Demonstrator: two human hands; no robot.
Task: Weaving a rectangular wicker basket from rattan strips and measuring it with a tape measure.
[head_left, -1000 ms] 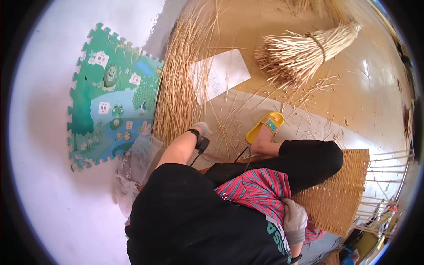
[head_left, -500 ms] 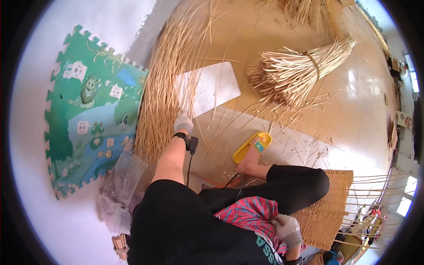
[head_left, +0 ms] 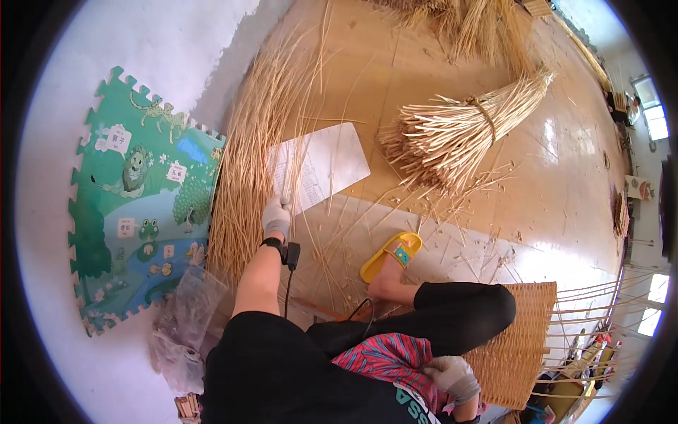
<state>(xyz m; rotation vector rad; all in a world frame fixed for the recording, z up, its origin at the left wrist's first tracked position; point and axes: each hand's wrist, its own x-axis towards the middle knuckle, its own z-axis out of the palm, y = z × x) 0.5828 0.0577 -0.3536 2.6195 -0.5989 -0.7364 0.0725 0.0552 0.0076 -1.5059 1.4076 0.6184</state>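
Note:
My left hand (head_left: 276,216), in a pale glove, reaches forward to the right edge of a long heap of wicker stalks (head_left: 244,169). Its fingers are curled closed around some thin stalks; how many is hidden. A printed white sheet of paper (head_left: 335,162) lies just beyond, with a few stalks crossing it. Near my lap, my right hand (head_left: 452,376), also gloved, is closed on a fold of red-and-blue striped cloth (head_left: 388,357).
A tied bundle of stalks (head_left: 459,138) lies on the floor ahead, with broken bits around it. Green foam puzzle mat (head_left: 134,212) leans at the left wall above a clear plastic bag (head_left: 180,332). A woven panel (head_left: 519,339) with loose stakes lies at my right.
The whole view has shifted a little, so the floor things appear lower and further left. My left hand stays at the heap's edge, and my right hand keeps hold of the cloth.

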